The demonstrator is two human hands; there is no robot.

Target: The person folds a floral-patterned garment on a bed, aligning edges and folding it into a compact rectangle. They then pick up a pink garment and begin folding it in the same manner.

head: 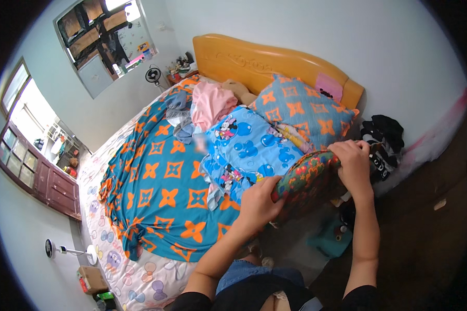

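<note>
Both of my hands grip the upper edge of a green-and-red floral cloth (309, 180) beside the bed. My left hand (258, 204) pinches its nearer corner, while my right hand (350, 155) clasps the far end; the cloth hangs down between them. Just beyond it lies a blue cloth with cartoon mouse figures (253, 144), spread on the bed. A blue-and-orange patterned pillow (299, 105) leans by the headboard, close to my right hand. Pink clothing (212, 103) and crumpled grey-blue clothing (181, 116) rest beyond the blue cloth.
A teal-and-orange blanket (159, 190) covers much of the bed over a pale printed sheet (136, 276). Behind stands a wooden headboard (272, 58). Dark clothes (383, 136) are heaped to the right. A teal bag (330, 237) is low beside the bed. A cardboard box (93, 279) stands at lower left.
</note>
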